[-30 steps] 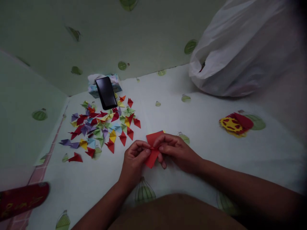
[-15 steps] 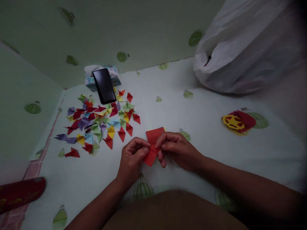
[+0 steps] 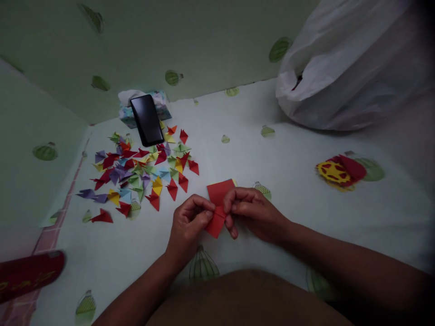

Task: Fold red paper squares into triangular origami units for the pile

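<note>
Between my two hands is a small folded piece of red origami paper (image 3: 216, 225), its lower corner pointing toward me. My left hand (image 3: 189, 222) pinches its left edge between thumb and fingers. On the other side, my right hand (image 3: 249, 209) has thumb and index finger closed on the right edge, with the lower fingers curled beneath. Just beyond the hands lies a stack of square paper (image 3: 219, 189), red on top, with other colours peeking out at its edge. To the left is a spread of many-coloured folded paper cranes (image 3: 136, 174).
A black phone (image 3: 147, 120) leans on a tissue box (image 3: 163, 105) at the back left. At the back right sits a large white plastic bag (image 3: 340, 90). Yellow and red cut-out pieces (image 3: 335, 172) lie at right. A dark red object (image 3: 32, 275) juts in at left.
The red paper has turned slightly and shifted a little to the right in my fingers. Both hands keep their pinch, and the view has moved slightly.
</note>
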`<action>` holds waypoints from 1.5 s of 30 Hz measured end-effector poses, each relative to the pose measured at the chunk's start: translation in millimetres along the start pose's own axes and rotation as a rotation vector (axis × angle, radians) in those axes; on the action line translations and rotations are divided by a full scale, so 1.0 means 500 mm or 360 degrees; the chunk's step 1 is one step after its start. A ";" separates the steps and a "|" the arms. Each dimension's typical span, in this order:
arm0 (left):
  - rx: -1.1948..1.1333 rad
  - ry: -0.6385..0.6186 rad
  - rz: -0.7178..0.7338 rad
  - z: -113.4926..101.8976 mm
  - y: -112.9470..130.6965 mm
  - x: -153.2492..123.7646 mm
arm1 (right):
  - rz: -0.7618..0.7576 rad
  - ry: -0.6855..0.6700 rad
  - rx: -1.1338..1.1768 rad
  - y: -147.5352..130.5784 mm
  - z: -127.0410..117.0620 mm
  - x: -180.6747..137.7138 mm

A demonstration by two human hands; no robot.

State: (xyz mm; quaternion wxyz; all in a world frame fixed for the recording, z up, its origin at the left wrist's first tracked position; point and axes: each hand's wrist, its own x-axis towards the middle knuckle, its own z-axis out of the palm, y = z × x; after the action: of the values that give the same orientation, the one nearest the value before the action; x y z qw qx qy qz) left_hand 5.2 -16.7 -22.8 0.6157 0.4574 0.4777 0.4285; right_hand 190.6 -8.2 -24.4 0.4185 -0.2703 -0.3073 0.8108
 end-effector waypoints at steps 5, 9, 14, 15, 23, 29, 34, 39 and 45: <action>0.0113 0.0040 0.0095 0.007 0.011 -0.003 | 0.0021 0.0010 -0.0023 0.001 -0.002 -0.001; 0.0178 0.0028 0.0177 0.011 0.018 -0.001 | 0.0025 0.0015 -0.0057 0.004 -0.004 0.000; 0.0207 0.0006 0.0241 0.011 0.021 -0.003 | 0.0012 0.0019 -0.0077 0.005 -0.002 0.000; 0.0214 0.0007 0.0256 0.011 0.022 -0.004 | 0.0010 0.0017 -0.0080 0.004 -0.002 0.000; 0.0271 0.0089 0.0153 0.013 0.021 -0.002 | -0.0101 0.0021 -0.0281 0.006 -0.008 -0.001; 0.0263 0.0101 0.0164 0.013 0.022 -0.002 | -0.0118 0.0001 -0.0227 0.009 -0.010 -0.001; 0.0215 0.0099 0.0116 0.014 0.021 0.003 | -0.0175 -0.0005 -0.0347 0.007 -0.013 -0.003; 0.0087 0.0061 -0.0052 0.008 0.010 0.005 | -0.0228 -0.0005 -0.0453 0.006 -0.014 -0.005; 0.0146 0.0032 -0.0131 0.003 0.018 0.008 | -0.0254 -0.0003 -0.0631 0.000 -0.004 -0.008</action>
State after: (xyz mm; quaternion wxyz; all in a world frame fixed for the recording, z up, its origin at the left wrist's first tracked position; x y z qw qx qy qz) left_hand 6.4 -11.3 -14.5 0.6064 0.4607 0.5214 0.3850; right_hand 194.0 -10.9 -25.3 0.4197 -0.3215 -0.4816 0.6990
